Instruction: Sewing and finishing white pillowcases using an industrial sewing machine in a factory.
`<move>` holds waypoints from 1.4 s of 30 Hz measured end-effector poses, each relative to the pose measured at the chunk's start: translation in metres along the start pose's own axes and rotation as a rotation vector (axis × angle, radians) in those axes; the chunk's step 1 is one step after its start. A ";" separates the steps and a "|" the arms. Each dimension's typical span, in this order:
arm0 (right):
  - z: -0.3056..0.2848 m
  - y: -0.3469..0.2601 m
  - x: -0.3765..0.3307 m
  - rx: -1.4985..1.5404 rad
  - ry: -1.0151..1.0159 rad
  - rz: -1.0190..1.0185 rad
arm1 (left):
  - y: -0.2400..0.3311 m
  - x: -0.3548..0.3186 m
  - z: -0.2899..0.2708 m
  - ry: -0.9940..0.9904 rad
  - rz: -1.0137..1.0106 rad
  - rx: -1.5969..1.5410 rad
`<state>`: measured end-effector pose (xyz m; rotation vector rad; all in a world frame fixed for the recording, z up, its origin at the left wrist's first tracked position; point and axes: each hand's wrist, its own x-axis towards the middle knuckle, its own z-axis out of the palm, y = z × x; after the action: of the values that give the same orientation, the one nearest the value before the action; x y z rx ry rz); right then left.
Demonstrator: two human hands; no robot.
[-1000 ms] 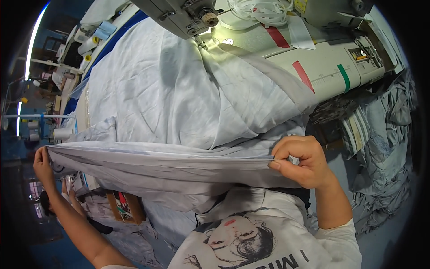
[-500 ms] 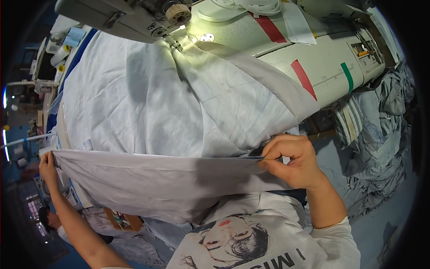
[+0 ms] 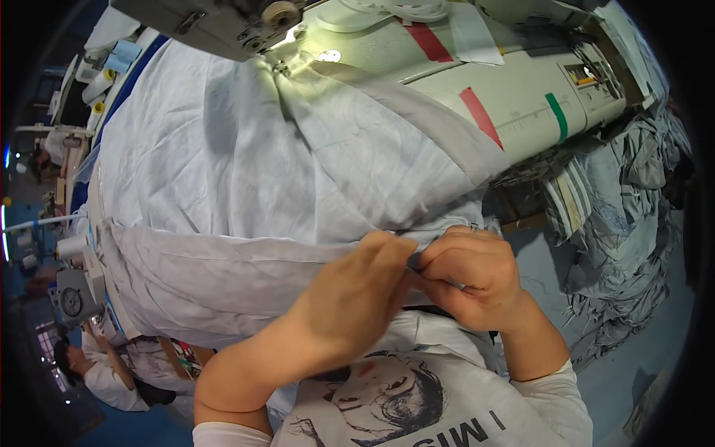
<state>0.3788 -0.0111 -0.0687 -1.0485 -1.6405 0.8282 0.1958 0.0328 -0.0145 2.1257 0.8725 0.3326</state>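
A large pale grey-white cloth (image 3: 261, 164) spreads over the sewing table, its near edge folded into a long band (image 3: 223, 261) that hangs toward me. At the band's right end, my right hand (image 3: 477, 276) pinches the cloth between thumb and fingers. My left hand (image 3: 357, 290), slightly blurred, meets it there; its fingers are bent together at the same edge, and the fingertips are partly hidden. Under the sewing machine head (image 3: 216, 26), the far part of the cloth gathers in creases by the presser foot (image 3: 279, 67), in the lamp's light.
Red tape (image 3: 480, 119) and green tape (image 3: 556, 118) mark the machine bed on the right. White tape coils (image 3: 357, 15) lie behind. Crumpled grey garments (image 3: 622, 223) hang at the right. Thread cones (image 3: 97, 86) stand at the left; a person (image 3: 104, 365) sits beyond.
My left hand has let go of the band's far left end and come across to my right hand. The band, earlier stretched taut, now lies slack. The view has shifted slightly.
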 end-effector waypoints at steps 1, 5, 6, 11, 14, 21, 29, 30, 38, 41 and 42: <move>-0.003 -0.001 -0.001 0.008 -0.006 -0.018 | -0.002 0.001 0.000 -0.011 0.010 -0.044; -0.015 -0.003 -0.013 0.008 -0.061 -0.008 | 0.005 -0.003 0.007 0.028 0.081 -0.051; -0.018 0.000 -0.016 -0.008 -0.060 -0.026 | 0.007 -0.005 0.008 0.024 0.086 -0.045; -0.032 0.003 -0.023 -0.026 -0.058 -0.036 | 0.023 -0.015 0.002 0.175 -0.004 0.059; -0.038 0.005 -0.026 -0.011 -0.055 -0.006 | 0.026 -0.023 -0.001 0.225 -0.076 0.075; -0.044 -0.002 -0.025 0.108 -0.009 0.044 | 0.019 -0.033 -0.001 0.305 -0.096 0.060; -0.038 -0.008 -0.014 0.216 0.013 0.119 | 0.007 -0.037 -0.012 0.313 -0.113 0.045; -0.037 -0.010 -0.012 0.165 0.033 0.088 | 0.006 -0.036 -0.012 0.319 -0.112 0.044; -0.027 -0.045 0.001 -0.245 -0.050 -0.361 | 0.057 -0.026 -0.012 0.128 -0.042 -0.006; -0.020 -0.064 0.004 -0.244 -0.066 -0.427 | 0.044 -0.024 0.008 0.023 0.009 -0.016; -0.019 -0.067 0.005 -0.246 -0.071 -0.428 | 0.042 -0.026 0.015 0.035 0.039 0.004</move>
<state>0.3800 -0.0327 -0.0020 -0.7916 -1.9712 0.3901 0.2040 -0.0126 0.0095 2.1487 0.8535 0.3899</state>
